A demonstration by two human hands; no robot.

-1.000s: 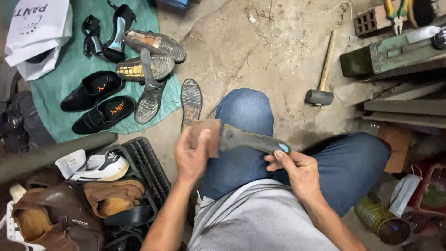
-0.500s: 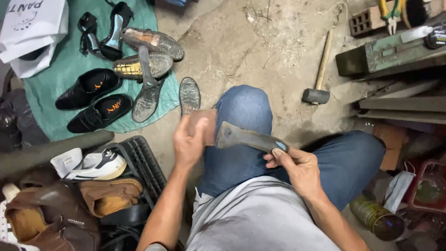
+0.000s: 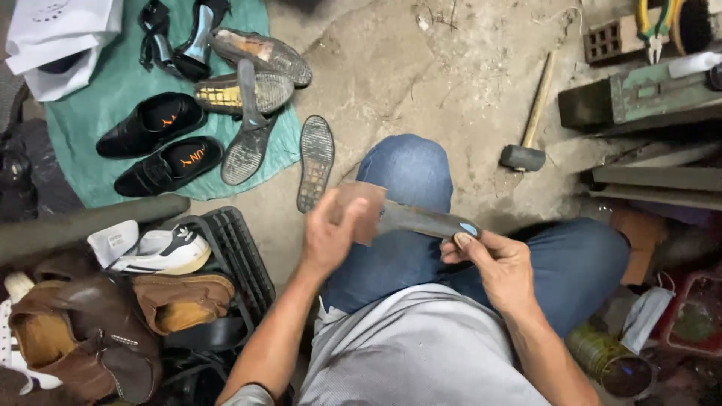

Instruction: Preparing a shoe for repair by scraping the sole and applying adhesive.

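At nine o'clock from my knee a white low sneaker lies on a black ribbed plastic crate, with brown leather boots below it. At ten o'clock a green cloth spread on the concrete floor carries a pair of black leather shoes and several worn grey soles; one more grey rubber sole lies just off its edge.

My left hand has its fingers closed around a brown rectangular sanding block, pressed against the long grey shoe sole above my blue-jeaned knee. My right hand pinches that sole's end at three o'clock, fingers narrow around it.

At one o'clock a wooden-handled hammer lies on the floor, near a green metal box.
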